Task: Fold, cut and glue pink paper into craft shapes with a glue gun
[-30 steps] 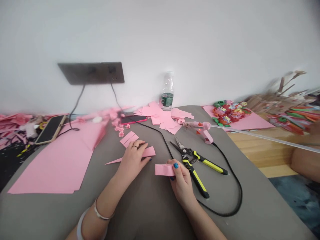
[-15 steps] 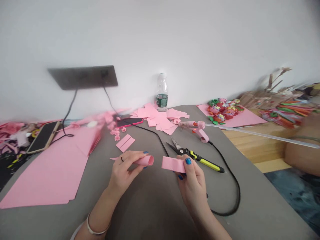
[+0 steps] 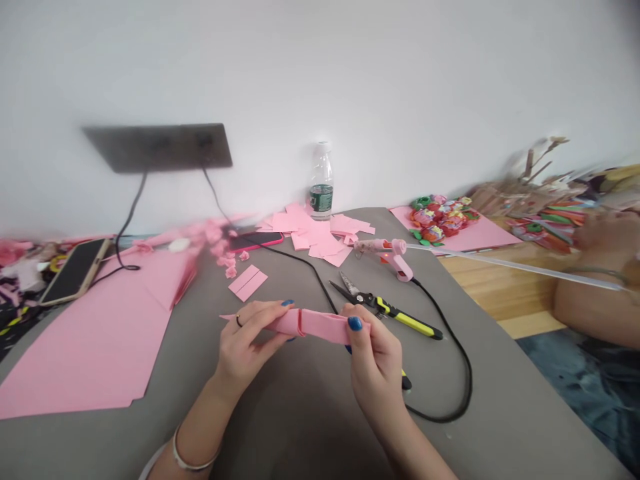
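White wall (image 3: 410, 100) rises behind a grey counter (image 3: 500, 413); clock directions run from the two hands, with twelve toward the wall. The person's left hand (image 3: 253, 340) is closed around a rolled pink paper (image 3: 286, 322), whose pointed end sticks out at nine o'clock. The right hand (image 3: 373, 350) pinches a folded pink strip (image 3: 324, 325) between thumb and fingers. Roll and strip meet end to end between the hands, just above the counter; whether one sits inside the other cannot be told.

Just beyond the left hand, at ten o'clock, lies a creased pink square (image 3: 249, 283). Between two and three, shears (image 3: 367, 299) with yellow and black handles lie open, partly hidden by the right hand. Farther toward two is a pink glue gun (image 3: 395, 257), a long clear stick (image 3: 500, 261) jutting from its back. Pink scraps (image 3: 317, 237) spread at twelve, with a bottle (image 3: 321, 193) upright behind them; a phone (image 3: 257, 240) rests at eleven. Large pink sheets (image 3: 100, 347) lie at nine. Colourful flowers (image 3: 443, 220) sit farther off at two, and another person's arm (image 3: 590, 300) shows at three.
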{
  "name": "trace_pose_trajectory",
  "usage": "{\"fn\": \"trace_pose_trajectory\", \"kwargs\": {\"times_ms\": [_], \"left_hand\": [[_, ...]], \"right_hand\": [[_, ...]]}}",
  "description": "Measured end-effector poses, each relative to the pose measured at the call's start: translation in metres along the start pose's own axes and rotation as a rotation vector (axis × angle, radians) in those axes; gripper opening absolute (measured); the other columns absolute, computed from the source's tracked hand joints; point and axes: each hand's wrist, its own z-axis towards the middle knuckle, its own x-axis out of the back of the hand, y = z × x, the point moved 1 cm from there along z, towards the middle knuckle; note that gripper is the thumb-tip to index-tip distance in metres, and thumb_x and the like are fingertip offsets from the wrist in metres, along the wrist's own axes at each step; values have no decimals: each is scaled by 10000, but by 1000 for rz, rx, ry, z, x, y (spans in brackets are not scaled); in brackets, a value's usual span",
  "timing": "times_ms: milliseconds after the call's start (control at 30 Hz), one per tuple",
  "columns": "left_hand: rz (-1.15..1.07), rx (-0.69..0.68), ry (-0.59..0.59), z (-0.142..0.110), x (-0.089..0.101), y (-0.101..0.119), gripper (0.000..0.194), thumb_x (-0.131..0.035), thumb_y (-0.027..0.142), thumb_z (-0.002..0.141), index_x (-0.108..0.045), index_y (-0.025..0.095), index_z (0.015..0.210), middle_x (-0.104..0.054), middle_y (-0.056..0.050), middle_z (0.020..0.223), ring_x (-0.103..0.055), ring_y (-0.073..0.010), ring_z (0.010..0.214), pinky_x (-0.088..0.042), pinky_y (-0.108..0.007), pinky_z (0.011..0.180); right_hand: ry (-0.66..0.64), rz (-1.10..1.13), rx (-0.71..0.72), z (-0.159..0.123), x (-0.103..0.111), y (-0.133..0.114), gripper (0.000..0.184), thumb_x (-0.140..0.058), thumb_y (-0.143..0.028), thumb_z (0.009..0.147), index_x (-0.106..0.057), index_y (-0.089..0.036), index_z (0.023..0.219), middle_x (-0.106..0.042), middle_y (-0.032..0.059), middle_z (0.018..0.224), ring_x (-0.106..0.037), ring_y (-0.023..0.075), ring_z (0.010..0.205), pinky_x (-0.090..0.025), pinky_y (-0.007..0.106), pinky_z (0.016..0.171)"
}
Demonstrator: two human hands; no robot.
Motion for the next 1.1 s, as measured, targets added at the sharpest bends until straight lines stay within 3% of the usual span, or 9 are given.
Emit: {"fn": "trace_pose_trajectory", "kwargs": {"times_ms": [267, 533, 800, 1100], "left_hand": [[-50, 7, -18, 2, 0, 1, 260, -674, 273, 957, -690, 216, 1211, -798, -79, 1040, -762, -199, 915, -631, -307, 815], [-57, -4, -52, -1, -2, 0, 276, -677, 286, 954, -684, 212, 1219, -795, -95, 1047, -763, -215, 925, -631, -329, 829], [-43, -52, -74, -1, -6, 3, 234, -651, 278, 974, -678, 216, 1198, -779, -89, 1042, -750, -191, 897, -620, -304, 800], [-17, -58, -92, -3, -8, 3, 225, -661, 262, 967, -662, 209, 1186, -766, -74, 991, -739, -182, 875, -598, -294, 784]], "right_hand": [[-100, -88, 59, 3, 4, -3, 435, -397, -427, 1061, -276, -240, 688, -260, -49, 635, -273, 117, 528, -204, 286, 485], [-208, -193, 70, 11, 11, -15, 453, -370, -447, 1066, -250, -245, 679, -244, -58, 615, -262, 112, 500, -219, 281, 475], [-187, -183, 74, 8, -3, -11, 442, -386, -381, 1057, -227, -246, 667, -254, -62, 599, -273, 104, 490, -227, 269, 472], [-236, -167, 159, 7, 3, -2, 394, -399, -314, 1055, -290, -239, 685, -308, -56, 620, -303, 111, 514, -241, 268, 493]]}}
